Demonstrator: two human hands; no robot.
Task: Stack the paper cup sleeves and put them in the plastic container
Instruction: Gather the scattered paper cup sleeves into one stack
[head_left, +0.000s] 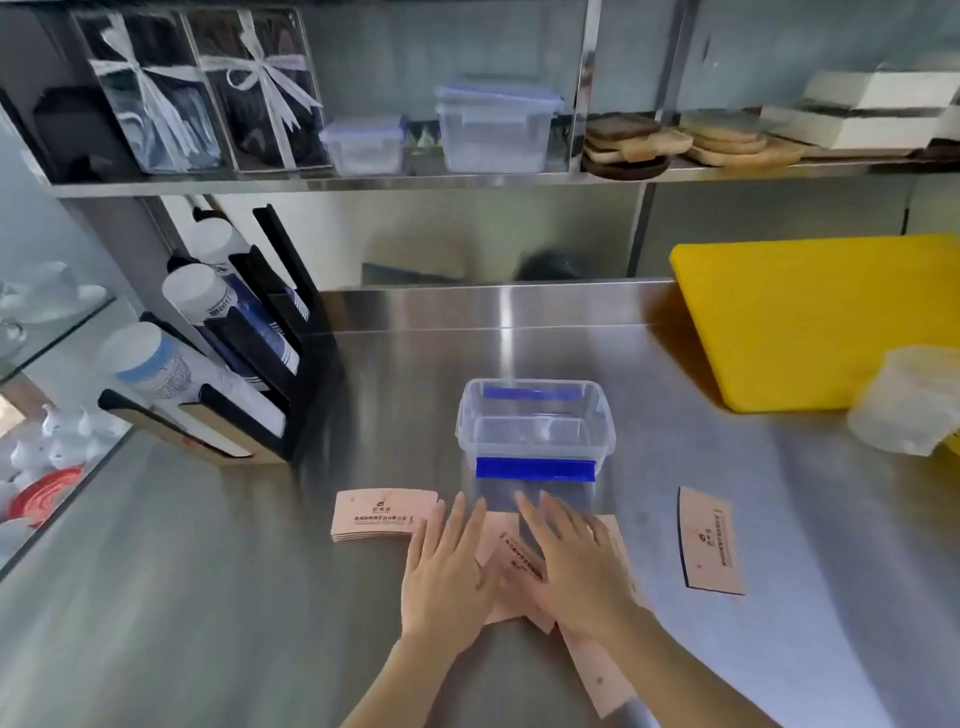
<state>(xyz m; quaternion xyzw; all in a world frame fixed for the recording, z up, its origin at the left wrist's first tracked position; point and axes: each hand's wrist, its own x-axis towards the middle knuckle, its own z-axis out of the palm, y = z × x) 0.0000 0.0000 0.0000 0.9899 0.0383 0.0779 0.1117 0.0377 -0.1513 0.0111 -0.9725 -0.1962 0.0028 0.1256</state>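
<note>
You are pressing your left hand (445, 574) and right hand (582, 571), fingers spread flat, onto loose sleeves (514, 564) on the worktop (208, 571), near the plastic container (535, 431).

One open plastic container (535, 431), one neat sleeve stack (382, 514), one lone sleeve (709, 540), two hands, loose sleeves uncountable

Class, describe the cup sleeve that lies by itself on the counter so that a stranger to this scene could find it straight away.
Start at the big yellow plastic cutting board at the right of the steel counter. Nearer the person than the board lies one flat pink paper cup sleeve. Unlike the other sleeves, it lies alone, right of the clear plastic container, and no hand touches it.
</note>
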